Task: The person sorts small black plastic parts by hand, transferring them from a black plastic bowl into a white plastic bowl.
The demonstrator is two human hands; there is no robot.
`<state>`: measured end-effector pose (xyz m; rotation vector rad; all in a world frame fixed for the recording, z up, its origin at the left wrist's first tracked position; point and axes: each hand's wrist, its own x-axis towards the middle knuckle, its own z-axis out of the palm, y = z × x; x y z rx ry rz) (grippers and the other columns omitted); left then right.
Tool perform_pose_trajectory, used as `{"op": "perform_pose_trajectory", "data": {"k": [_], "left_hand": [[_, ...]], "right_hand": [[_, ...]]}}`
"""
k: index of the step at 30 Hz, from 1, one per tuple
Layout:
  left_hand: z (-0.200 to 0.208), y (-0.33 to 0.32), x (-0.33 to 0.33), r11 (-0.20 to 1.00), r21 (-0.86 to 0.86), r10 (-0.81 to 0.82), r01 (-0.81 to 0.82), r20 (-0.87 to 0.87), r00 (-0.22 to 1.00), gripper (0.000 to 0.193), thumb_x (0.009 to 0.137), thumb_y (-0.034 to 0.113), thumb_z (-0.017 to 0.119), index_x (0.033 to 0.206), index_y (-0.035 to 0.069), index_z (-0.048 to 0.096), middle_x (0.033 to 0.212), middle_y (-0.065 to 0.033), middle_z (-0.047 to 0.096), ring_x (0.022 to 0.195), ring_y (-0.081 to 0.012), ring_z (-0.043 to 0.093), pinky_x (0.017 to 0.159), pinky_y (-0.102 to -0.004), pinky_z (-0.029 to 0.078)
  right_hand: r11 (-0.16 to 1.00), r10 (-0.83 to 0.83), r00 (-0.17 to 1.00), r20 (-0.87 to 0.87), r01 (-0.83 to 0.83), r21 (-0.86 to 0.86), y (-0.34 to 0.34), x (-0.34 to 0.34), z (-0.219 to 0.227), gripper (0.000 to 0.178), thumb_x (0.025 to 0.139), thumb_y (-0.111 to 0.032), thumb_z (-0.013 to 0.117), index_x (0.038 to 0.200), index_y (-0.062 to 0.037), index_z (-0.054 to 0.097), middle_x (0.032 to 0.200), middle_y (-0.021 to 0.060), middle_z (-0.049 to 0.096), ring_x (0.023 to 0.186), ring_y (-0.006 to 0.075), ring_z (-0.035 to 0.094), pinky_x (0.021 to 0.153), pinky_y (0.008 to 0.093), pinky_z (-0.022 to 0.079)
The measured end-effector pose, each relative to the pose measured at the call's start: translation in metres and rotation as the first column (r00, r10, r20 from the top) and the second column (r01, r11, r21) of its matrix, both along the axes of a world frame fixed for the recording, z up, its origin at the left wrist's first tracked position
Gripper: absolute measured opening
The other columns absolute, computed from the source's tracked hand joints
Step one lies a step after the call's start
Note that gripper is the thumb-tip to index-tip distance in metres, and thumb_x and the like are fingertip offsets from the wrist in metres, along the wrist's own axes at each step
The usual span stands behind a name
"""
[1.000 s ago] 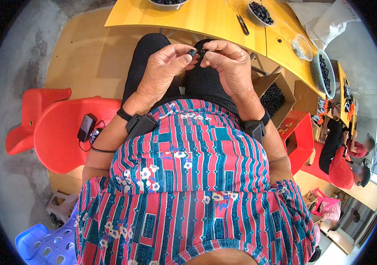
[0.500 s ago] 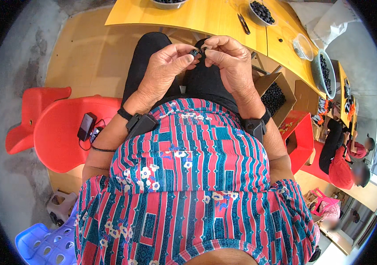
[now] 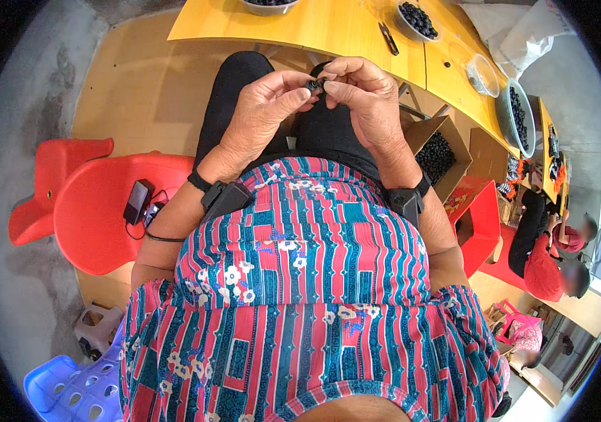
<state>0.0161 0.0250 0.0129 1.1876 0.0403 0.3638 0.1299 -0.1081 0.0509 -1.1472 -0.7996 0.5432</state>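
Over my lap, my left hand (image 3: 259, 112) is closed in a pinch on a small round black part (image 3: 311, 84) with a hollow face. My right hand (image 3: 365, 98) faces it, thumb and forefinger pinched on a tiny dark piece (image 3: 323, 82) whose kind I cannot make out. The two pieces meet or nearly meet between my fingertips. On the yellow table (image 3: 328, 29) ahead lie a black-handled snipping tool (image 3: 389, 38) and a single loose black part (image 3: 447, 65).
Black parts fill a bowl (image 3: 404, 27), another bowl (image 3: 272, 10) and a large basin (image 3: 507, 121). A clear tub (image 3: 482, 76) stands between. Right of my knees is a cardboard box (image 3: 417, 133) of black parts. A red chair (image 3: 93, 211) stands left; people sit far right.
My right fingertips have shifted slightly left, bringing the tiny piece up to the black part. The black part has turned a little in my left hand.
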Motion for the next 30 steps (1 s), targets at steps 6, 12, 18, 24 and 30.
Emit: {"op": "perform_pose_trajectory", "data": {"k": [6,12,18,24,30], "left_hand": [[-0.0006,0.0001,0.0003,1.000,0.021,0.000,0.000,0.004,1.000,0.028,0.090,0.015,0.058,0.113,-0.002,0.053,0.102,-0.0095,0.061,0.094,-0.0162,0.061,0.087,-0.0302,0.050],[0.0047,-0.0040,-0.0004,0.999,-0.030,0.021,-0.021,0.016,1.000,0.024,0.089,0.011,0.059,0.108,-0.004,0.057,0.095,-0.0053,0.062,0.088,-0.0094,0.059,0.080,-0.0211,0.048],[0.0059,-0.0038,0.0000,0.999,-0.029,0.020,-0.019,0.006,1.000,0.023,0.089,0.010,0.059,0.108,-0.004,0.057,0.095,-0.0052,0.062,0.088,-0.0090,0.059,0.080,-0.0212,0.048],[0.0016,-0.0001,0.0001,0.997,0.075,0.017,-0.017,0.004,1.000,0.029,0.090,0.016,0.059,0.111,-0.002,0.054,0.100,-0.0081,0.061,0.093,-0.0145,0.060,0.087,-0.0286,0.050],[0.0029,-0.0009,-0.0001,0.991,0.128,0.045,-0.046,0.006,0.999,0.025,0.090,0.014,0.058,0.109,-0.002,0.056,0.098,-0.0071,0.062,0.092,-0.0137,0.061,0.086,-0.0274,0.049]], "right_hand": [[1.000,0.008,1.000,0.015,-0.008,-0.018,-0.0007,0.0009,-0.0003,0.019,0.077,0.006,0.064,0.094,-0.0020,0.065,0.079,0.0023,0.062,0.065,0.0075,0.056,0.057,0.0202,0.047],[1.000,-0.006,1.000,0.011,0.006,-0.012,0.0008,-0.0003,-0.0008,0.019,0.077,0.007,0.063,0.094,-0.0020,0.065,0.079,0.0023,0.062,0.065,0.0073,0.056,0.056,0.0201,0.047],[1.000,-0.012,0.999,0.031,0.013,-0.022,-0.0002,0.0006,0.0003,0.019,0.076,0.006,0.063,0.093,-0.0022,0.065,0.079,0.0020,0.062,0.066,0.0068,0.056,0.056,0.0199,0.047],[0.997,-0.036,0.992,0.117,0.045,-0.070,-0.0003,0.0000,0.0040,0.018,0.076,0.007,0.064,0.092,-0.0022,0.065,0.079,0.0001,0.062,0.067,0.0053,0.057,0.057,0.0190,0.047],[0.993,-0.042,0.975,0.220,0.064,-0.094,-0.0012,-0.0007,0.0073,0.017,0.075,0.007,0.064,0.090,-0.0016,0.065,0.078,-0.0014,0.061,0.068,0.0046,0.056,0.059,0.0186,0.048]]}}
